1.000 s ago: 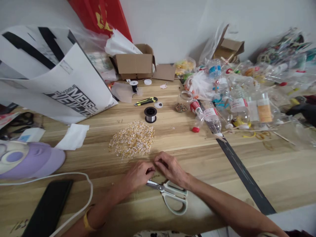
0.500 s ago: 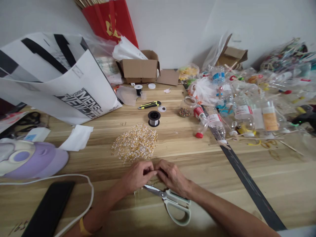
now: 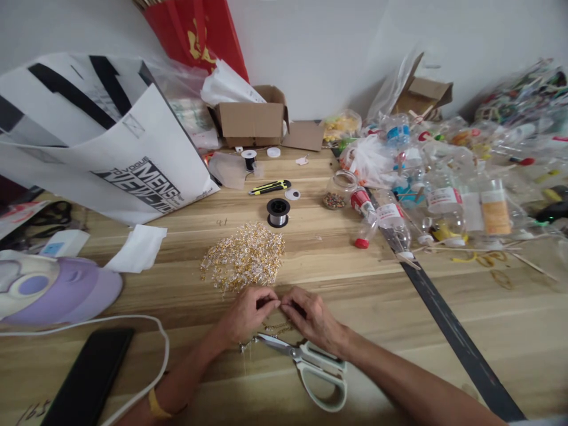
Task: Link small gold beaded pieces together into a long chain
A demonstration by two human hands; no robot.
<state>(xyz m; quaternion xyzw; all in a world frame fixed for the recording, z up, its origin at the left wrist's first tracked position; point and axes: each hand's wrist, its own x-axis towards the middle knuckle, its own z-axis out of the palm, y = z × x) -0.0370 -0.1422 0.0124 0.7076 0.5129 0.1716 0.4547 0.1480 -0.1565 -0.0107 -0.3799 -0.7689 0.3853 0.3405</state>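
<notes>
My left hand and my right hand meet fingertip to fingertip low in the middle of the wooden table. Both are pinched on a small gold beaded piece held between them; a short strand of it lies on the wood under my hands. A pile of gold and white bead pieces lies just beyond my fingers. White-handled scissors lie shut on the table under my right wrist. A small wire spool stands behind the pile.
A white printed bag lies at the left, a purple cap and a black phone with a white cable nearer. Cardboard boxes sit at the back. Plastic bottles and bags crowd the right. A yellow utility knife lies mid-table.
My hands stay together on the small piece, with my fingertips drawn closer into a pinch. The view has shifted slightly; the scissors show a bit lower and to the right.
</notes>
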